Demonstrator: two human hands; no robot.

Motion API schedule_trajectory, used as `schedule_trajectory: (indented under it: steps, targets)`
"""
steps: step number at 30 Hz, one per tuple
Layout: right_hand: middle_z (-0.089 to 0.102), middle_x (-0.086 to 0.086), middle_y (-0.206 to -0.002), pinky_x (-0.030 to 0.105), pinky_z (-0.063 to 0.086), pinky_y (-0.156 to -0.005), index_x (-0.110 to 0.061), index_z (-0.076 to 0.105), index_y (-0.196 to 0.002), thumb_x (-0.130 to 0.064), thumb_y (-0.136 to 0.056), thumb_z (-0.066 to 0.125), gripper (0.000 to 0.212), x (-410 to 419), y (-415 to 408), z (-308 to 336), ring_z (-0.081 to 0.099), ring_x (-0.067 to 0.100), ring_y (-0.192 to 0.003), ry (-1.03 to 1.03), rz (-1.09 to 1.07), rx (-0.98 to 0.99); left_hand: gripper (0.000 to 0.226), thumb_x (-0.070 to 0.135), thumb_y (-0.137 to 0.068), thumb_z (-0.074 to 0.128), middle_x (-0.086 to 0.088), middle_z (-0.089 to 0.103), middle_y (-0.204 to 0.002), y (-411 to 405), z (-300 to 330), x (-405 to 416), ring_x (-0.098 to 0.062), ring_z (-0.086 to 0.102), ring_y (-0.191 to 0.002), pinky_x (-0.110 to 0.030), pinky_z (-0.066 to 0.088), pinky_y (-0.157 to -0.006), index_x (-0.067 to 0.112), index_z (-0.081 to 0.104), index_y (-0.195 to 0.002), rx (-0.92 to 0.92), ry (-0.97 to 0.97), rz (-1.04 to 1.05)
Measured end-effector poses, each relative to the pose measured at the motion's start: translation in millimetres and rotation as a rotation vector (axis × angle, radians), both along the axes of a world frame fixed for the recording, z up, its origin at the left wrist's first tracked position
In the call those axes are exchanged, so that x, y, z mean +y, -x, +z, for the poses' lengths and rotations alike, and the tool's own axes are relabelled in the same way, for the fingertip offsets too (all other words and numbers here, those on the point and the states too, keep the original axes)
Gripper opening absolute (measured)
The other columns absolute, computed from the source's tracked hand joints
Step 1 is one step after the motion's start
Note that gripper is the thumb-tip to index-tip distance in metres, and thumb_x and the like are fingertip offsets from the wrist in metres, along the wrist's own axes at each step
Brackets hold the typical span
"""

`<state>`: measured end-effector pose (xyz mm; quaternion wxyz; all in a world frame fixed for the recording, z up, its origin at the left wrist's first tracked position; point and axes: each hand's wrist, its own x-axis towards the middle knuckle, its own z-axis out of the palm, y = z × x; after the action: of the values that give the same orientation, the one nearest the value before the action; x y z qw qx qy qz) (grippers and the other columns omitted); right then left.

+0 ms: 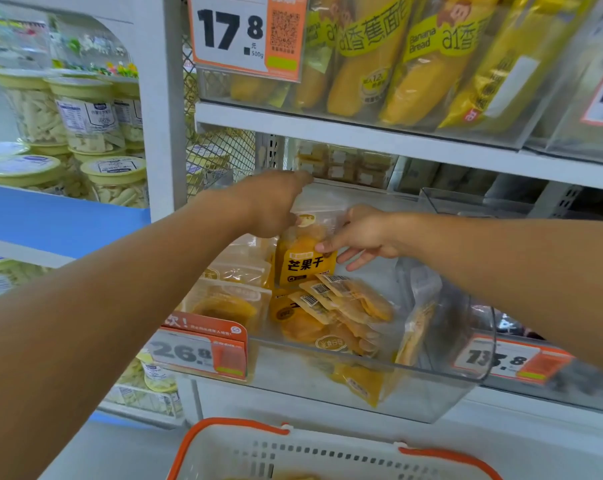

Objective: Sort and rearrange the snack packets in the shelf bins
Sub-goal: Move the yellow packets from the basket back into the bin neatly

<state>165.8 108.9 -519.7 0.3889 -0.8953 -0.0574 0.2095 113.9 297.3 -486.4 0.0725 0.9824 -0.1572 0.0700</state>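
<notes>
A yellow dried-mango packet (305, 261) stands upright in the clear plastic shelf bin (362, 386). My left hand (275, 202) grips its top left edge from above. My right hand (360, 235) pinches the packet's right side with thumb and forefinger, the other fingers spread below. More mango packets (341, 306) lie flat and overlapping in the bin's front half, several showing barcodes. Paler packets (237, 271) are stacked at the bin's left side.
A white basket with orange handles (327, 452) sits below the bin. Price tags (199, 348) hang on the bin fronts. Banana bread packs (397, 57) fill the shelf above. Tubs with yellow lids (85, 112) stand on the left shelving. Another clear bin (500, 206) is at the right.
</notes>
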Motion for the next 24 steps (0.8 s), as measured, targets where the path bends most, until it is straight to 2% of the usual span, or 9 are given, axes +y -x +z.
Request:
schedule_trajectory:
  steps: [3,5,7,9,11,14,17,21,24]
  targets:
    - [0.061,0.005,-0.132,0.047,0.057,-0.093,-0.014,0.056,-0.135,-0.035,-0.069,0.09,0.077,7,3,-6,0.057,0.027,-0.123,0.045,0.049,0.11,0.058,0.034,-0.098,0.058,-0.007,0.043,-0.151,0,3,-2,-0.029,0.04,-0.138,-0.046,0.038,-0.111,0.019,0.036,-0.15,0.011,-0.142,0.076]
    - [0.067,0.005,-0.123,0.044,0.058,-0.09,-0.014,0.059,-0.128,-0.041,-0.066,0.091,0.074,12,3,-10,0.06,0.025,-0.118,0.037,0.024,0.047,0.049,0.036,-0.101,0.053,-0.008,0.044,-0.15,0,4,-6,-0.03,0.041,-0.136,-0.046,0.041,-0.108,0.02,0.042,-0.147,0.011,-0.216,0.118]
    - [0.07,0.008,-0.115,0.043,0.061,-0.082,-0.011,0.06,-0.122,-0.043,-0.066,0.091,0.072,12,4,-12,0.066,0.025,-0.107,0.038,-0.024,-0.012,0.053,0.034,-0.101,0.053,-0.009,0.042,-0.151,-2,3,-7,-0.031,0.043,-0.136,-0.046,0.043,-0.106,0.023,0.037,-0.15,-0.002,-0.21,0.14]
    - [0.067,0.009,-0.112,0.043,0.062,-0.081,-0.008,0.059,-0.119,-0.04,-0.07,0.089,0.066,8,4,-14,0.068,0.026,-0.1,0.025,-0.089,-0.016,0.068,0.03,-0.098,0.055,-0.008,0.035,-0.157,-6,2,-4,-0.032,0.039,-0.14,-0.046,0.041,-0.109,0.026,0.021,-0.157,0.024,-0.168,0.153]
    - [0.066,0.012,-0.114,0.042,0.061,-0.083,-0.005,0.058,-0.12,-0.035,-0.078,0.085,0.058,2,0,-14,0.068,0.028,-0.1,-0.012,-0.152,-0.002,0.076,0.03,-0.099,0.053,-0.006,0.018,-0.165,-8,0,-1,-0.029,0.024,-0.149,-0.046,0.031,-0.117,0.023,0.007,-0.159,0.102,-0.173,0.159]
    - [0.071,0.018,-0.113,0.043,0.061,-0.086,0.002,0.061,-0.115,-0.014,-0.081,0.082,0.044,1,-8,-11,0.071,0.029,-0.099,-0.098,-0.175,-0.015,0.072,0.033,-0.102,0.045,-0.002,0.001,-0.167,-9,-3,2,-0.026,0.006,-0.153,-0.047,0.015,-0.123,0.017,0.003,-0.159,0.174,-0.208,0.162]
    - [0.072,0.016,-0.108,0.042,0.062,-0.083,0.0,0.065,-0.111,-0.006,-0.076,0.085,0.041,13,-16,-10,0.073,0.027,-0.095,-0.078,-0.132,-0.148,0.071,0.032,-0.103,0.045,-0.002,-0.001,-0.167,-6,-1,4,-0.024,0.004,-0.153,-0.04,0.011,-0.123,0.018,0.004,-0.16,0.208,-0.15,0.156]
    - [0.068,0.015,-0.119,0.04,0.062,-0.083,-0.004,0.061,-0.122,-0.03,-0.08,0.084,0.054,23,-12,-15,0.071,0.025,-0.1,0.035,-0.087,-0.13,0.071,0.033,-0.103,0.048,-0.001,0.005,-0.167,6,6,3,-0.022,0.009,-0.153,-0.034,0.015,-0.12,0.021,0.007,-0.16,0.231,-0.058,0.155]
    - [0.046,0.021,-0.146,0.045,0.058,-0.091,-0.008,0.036,-0.151,-0.05,-0.086,0.072,0.086,18,-3,-3,0.058,0.034,-0.123,0.251,-0.043,-0.024,0.073,0.051,-0.102,0.044,-0.001,0.008,-0.167,20,19,-1,-0.022,0.01,-0.153,-0.035,0.014,-0.12,0.02,0.011,-0.159,0.216,-0.079,0.147]
